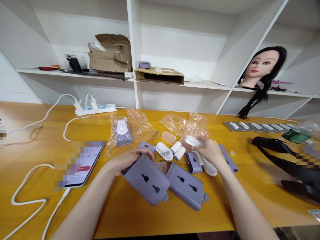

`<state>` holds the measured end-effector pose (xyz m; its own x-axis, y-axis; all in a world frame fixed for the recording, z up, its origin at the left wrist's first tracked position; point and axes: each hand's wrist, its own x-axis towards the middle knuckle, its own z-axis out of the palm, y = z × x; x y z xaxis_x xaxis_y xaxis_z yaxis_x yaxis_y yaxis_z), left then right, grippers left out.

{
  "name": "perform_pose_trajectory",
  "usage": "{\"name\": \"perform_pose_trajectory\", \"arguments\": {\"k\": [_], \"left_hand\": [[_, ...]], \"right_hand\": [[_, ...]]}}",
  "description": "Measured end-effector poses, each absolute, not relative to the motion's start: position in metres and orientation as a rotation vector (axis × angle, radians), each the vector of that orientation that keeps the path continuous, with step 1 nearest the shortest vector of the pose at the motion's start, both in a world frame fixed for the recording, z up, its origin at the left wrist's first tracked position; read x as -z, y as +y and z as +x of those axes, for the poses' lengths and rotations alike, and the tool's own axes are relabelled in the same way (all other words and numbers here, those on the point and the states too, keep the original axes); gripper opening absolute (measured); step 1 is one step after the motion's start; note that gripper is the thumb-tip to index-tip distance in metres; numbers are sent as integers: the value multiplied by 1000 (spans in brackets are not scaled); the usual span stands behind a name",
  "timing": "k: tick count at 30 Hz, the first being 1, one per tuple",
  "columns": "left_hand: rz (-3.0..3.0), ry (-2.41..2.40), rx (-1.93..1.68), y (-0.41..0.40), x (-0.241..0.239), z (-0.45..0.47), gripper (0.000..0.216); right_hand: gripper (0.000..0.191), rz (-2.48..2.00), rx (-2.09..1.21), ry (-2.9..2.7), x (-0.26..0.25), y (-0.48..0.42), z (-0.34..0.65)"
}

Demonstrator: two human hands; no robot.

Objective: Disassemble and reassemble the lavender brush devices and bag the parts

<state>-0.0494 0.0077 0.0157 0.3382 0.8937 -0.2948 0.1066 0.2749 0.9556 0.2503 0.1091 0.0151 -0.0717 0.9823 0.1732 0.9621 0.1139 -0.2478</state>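
My left hand (pixel 127 160) is closed on the upper end of a flat purple case half (pixel 147 180), which it holds tilted over the yellow table (pixel 125 213). A second purple case half (pixel 187 186) lies just to its right. My right hand (pixel 210 150) pinches a round white brush head (pixel 192 140) above a small purple device (pixel 193 162). Between my hands lie white attachment heads (pixel 163 150) and two white rollers (pixel 177 150).
A phone (pixel 83 163) on a white cable lies at the left, a power strip (pixel 96 108) behind it. A bagged purple device (pixel 122 133) and crumpled plastic bags (pixel 185 125) sit further back. Black straps (pixel 287 160) lie at the right. A mannequin head (pixel 265 66) and cardboard boxes (pixel 110 53) stand on shelves.
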Motion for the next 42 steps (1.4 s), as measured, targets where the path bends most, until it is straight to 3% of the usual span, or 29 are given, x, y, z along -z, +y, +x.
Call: {"name": "perform_pose_trajectory", "arguments": {"k": [11,17,26,42], "left_hand": [[1408,1195,-572,9,-15,-45,25],[1679,1336,-577,12,-14,-50,39],[1955,1545,-517,3,-16,-73,35],[1777,1851,-301,-9,-5,-84,17]], "right_hand": [[43,-2160,-74,-2057,-17,114,263],[43,-2209,-76,-2068,-10,120,262],[47,-2180,-56,-2109,-7,120,256],[39,-2194,-5,-2128,-6,118,253]]}}
